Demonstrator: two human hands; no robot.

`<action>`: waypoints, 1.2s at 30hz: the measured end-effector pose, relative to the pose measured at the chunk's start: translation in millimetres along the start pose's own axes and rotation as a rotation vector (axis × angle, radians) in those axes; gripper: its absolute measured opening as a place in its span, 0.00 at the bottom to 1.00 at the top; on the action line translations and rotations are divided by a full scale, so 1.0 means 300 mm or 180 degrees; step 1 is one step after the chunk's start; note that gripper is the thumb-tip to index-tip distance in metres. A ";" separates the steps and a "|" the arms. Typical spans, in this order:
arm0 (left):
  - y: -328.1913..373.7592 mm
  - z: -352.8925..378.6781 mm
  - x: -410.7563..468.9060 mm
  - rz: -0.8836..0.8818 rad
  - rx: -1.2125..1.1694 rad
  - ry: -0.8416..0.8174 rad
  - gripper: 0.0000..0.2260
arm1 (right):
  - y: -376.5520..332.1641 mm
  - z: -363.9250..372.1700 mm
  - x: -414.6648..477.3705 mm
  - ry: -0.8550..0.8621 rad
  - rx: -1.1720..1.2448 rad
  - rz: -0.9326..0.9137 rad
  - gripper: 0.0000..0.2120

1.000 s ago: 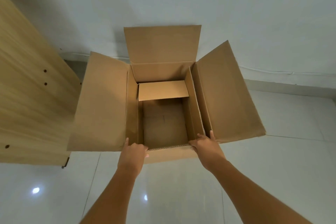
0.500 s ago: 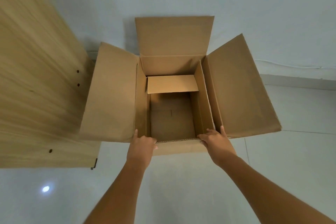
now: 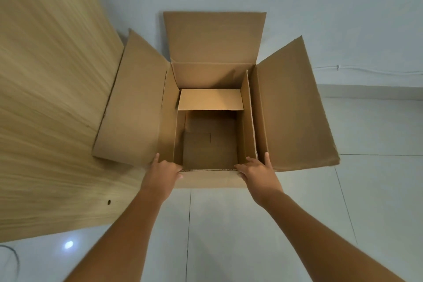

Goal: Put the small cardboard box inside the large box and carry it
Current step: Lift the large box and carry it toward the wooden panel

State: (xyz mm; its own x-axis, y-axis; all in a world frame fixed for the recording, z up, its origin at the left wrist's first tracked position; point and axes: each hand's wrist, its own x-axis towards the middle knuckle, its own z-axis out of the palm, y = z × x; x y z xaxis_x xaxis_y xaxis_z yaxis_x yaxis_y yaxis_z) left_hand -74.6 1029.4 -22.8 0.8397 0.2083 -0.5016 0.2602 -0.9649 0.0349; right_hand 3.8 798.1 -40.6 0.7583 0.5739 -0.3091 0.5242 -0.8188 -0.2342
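The large cardboard box is in front of me with its left, far and right flaps spread open. The small cardboard box sits inside it, open at the top, with one pale flap folded inward at its far side. My left hand grips the near rim at the left corner. My right hand grips the near rim at the right corner, thumb against the right flap. Both arms are stretched out.
A tall wooden panel with small holes stands close on the left, touching or just behind the box's left flap. White floor tiles lie below and a white wall behind. A thin cable runs along the wall.
Both hands keep their hold on the large box. The wooden panel now fills much more of the left side, and the box's left flap has come up against it.
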 end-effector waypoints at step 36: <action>-0.244 -0.055 0.161 -0.0285 -0.0450 0.0078 0.15 | -0.172 -0.046 0.215 -0.0129 -0.0203 -0.0129 0.16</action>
State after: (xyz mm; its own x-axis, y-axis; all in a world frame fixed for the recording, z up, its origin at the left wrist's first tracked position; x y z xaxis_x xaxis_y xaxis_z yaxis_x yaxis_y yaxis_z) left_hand -45.3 1112.8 -35.4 0.8211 0.2978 -0.4869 0.3975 -0.9106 0.1134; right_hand 30.9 877.2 -35.8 0.7203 0.6058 -0.3379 0.5788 -0.7934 -0.1886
